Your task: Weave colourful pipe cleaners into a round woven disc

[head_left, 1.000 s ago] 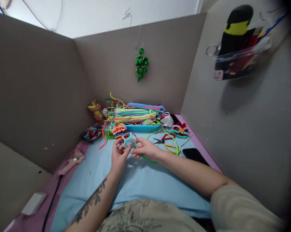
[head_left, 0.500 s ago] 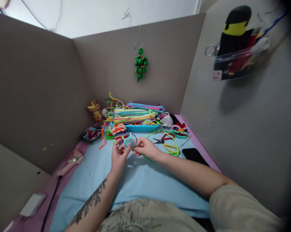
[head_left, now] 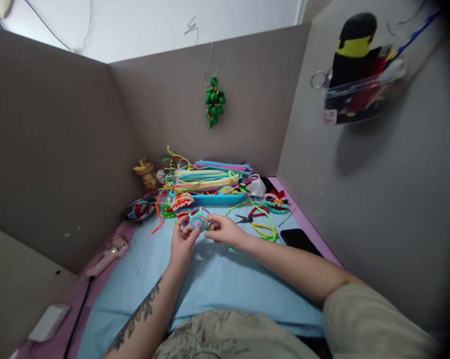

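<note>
My left hand point(head_left: 182, 242) and my right hand point(head_left: 225, 230) meet above the light blue mat point(head_left: 210, 279). Between their fingertips sits a small round woven pipe-cleaner piece point(head_left: 198, 219) in pastel blue, pink and green. Both hands pinch it, the left from below and the right from its right side. A green strand that hung from it is mostly hidden under my right hand.
A teal tray point(head_left: 210, 198) heaped with coloured pipe cleaners stands behind the hands. Scissors point(head_left: 247, 217) and loose loops lie to the right, a black phone point(head_left: 299, 238) farther right. A dark bowl point(head_left: 138, 209) and a glue gun point(head_left: 107, 254) sit left. Grey partition walls enclose the desk.
Both hands with the woven piece have shifted slightly up and left in view as the head moved. The green strand trailing below my right hand no longer shows.
</note>
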Demonstrator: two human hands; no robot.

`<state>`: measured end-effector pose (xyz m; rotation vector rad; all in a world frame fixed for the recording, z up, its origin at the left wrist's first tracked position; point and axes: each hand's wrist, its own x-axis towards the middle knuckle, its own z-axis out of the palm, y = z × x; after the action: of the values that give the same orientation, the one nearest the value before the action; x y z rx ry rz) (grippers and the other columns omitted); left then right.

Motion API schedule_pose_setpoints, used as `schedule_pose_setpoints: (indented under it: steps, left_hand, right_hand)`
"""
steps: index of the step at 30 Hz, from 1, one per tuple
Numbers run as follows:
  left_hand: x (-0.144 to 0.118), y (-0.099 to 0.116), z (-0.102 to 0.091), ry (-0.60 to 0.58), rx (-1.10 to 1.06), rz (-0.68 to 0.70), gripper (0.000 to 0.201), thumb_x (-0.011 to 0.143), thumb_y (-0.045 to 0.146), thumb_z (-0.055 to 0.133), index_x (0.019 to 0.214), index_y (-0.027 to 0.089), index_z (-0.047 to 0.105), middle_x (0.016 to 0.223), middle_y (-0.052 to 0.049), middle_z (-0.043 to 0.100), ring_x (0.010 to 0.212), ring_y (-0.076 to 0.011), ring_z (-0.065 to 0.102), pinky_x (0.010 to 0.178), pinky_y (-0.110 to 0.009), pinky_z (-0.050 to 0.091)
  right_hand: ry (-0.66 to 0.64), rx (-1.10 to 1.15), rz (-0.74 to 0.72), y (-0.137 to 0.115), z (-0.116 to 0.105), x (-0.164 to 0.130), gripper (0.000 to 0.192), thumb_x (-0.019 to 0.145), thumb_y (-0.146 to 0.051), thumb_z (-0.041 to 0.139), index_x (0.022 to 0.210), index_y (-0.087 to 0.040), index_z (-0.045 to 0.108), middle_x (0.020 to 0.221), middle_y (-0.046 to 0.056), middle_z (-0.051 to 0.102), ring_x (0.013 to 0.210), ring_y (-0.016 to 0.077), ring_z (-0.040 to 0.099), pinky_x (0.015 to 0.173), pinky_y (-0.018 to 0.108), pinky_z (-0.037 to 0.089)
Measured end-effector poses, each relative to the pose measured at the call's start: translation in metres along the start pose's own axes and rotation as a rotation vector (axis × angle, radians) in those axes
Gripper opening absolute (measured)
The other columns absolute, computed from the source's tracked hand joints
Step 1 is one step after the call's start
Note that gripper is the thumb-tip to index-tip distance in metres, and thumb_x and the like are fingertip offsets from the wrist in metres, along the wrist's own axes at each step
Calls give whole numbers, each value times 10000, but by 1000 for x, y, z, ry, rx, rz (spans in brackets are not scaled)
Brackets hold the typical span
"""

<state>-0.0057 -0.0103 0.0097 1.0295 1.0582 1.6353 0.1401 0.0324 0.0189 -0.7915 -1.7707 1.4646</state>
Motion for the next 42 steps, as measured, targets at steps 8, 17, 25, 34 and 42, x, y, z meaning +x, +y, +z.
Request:
schedule_pose_setpoints:
  steps: [8, 17, 25, 34, 42]
  left_hand:
    - [0, 0, 1, 44, 22, -28, 565, 588, 283, 734, 1076, 201, 462, 679, 37, 579, 554, -78, 513, 532, -192, 361]
    - [-1, 1, 2, 51, 43, -29, 559, 590, 285, 732, 1064, 192, 451, 665, 39, 573, 563, -84, 518, 542, -195, 363]
    - [1, -2, -1, 30, 95, -115, 604, 578, 345, 738, 1084, 170, 460, 629, 38, 567, 491, -72, 472, 476, -188, 313]
    - [1, -8, -2, -53, 110, -96, 612, 609, 341, 721, 1126, 175, 439, 592, 55, 532, 514, -85, 474, 497, -195, 328]
    - [3, -7, -7, -60, 123, -77, 543, 631, 321, 709, 1095, 170, 471, 566, 63, 511, 530, -89, 484, 542, -205, 351]
  right_hand:
    - [228, -572, -319, 1, -3, -3, 186, 708, -154, 618, 891, -182, 632, 785, -5, 489, 634, 88, 451, 641, 229, 382]
    - [268, -588, -328, 6, -6, 1, 102, 735, -121, 602, 771, -190, 667, 742, 0, 486, 721, 119, 482, 682, 239, 387]
    - [219, -577, -351, 5, -10, 2, 105, 744, -110, 576, 686, -171, 639, 726, 1, 504, 737, 122, 491, 705, 243, 383]
    - [239, -506, -239, 8, -7, 4, 95, 697, -117, 582, 608, -150, 589, 640, -24, 460, 659, 105, 460, 630, 219, 349]
    - [63, -354, -45, 7, -14, 9, 73, 678, -181, 583, 663, -144, 645, 612, -24, 536, 571, 87, 460, 556, 203, 335]
